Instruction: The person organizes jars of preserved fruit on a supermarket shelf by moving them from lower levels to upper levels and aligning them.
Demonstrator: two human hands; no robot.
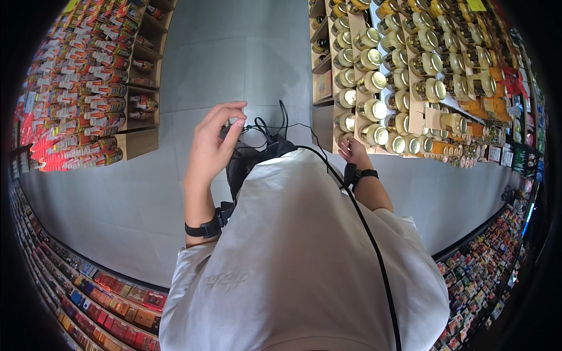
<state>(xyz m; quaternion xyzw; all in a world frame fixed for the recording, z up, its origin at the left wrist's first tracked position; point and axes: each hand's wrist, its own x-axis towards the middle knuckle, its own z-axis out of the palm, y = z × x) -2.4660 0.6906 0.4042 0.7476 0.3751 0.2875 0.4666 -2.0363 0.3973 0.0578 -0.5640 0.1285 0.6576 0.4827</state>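
Note:
My left hand [219, 131] is raised over the grey floor, palm turned inward. Its fingers are bent, with a gap to the thumb, and nothing shows in its grasp. Black cables [263, 127] loop just beyond the thumb, by a dark pouch or bag [274, 147] at my waist. At the lower corner of the display on the right, my right hand [353, 151] is at a glass jar [344, 137] of pale contents. The fingertips seem to touch this jar, but whether they grip it is hidden. Beside it stand more gold-lidded jars [373, 109].
A wooden display stand [322, 127] carries stepped rows of jars on the right. On the left, another wooden stand [140, 142] holds tightly packed bottles [105, 105] with red-and-yellow labels. Shelves of boxed goods [118, 307] curve behind me. A black cable [373, 245] runs over my shirt.

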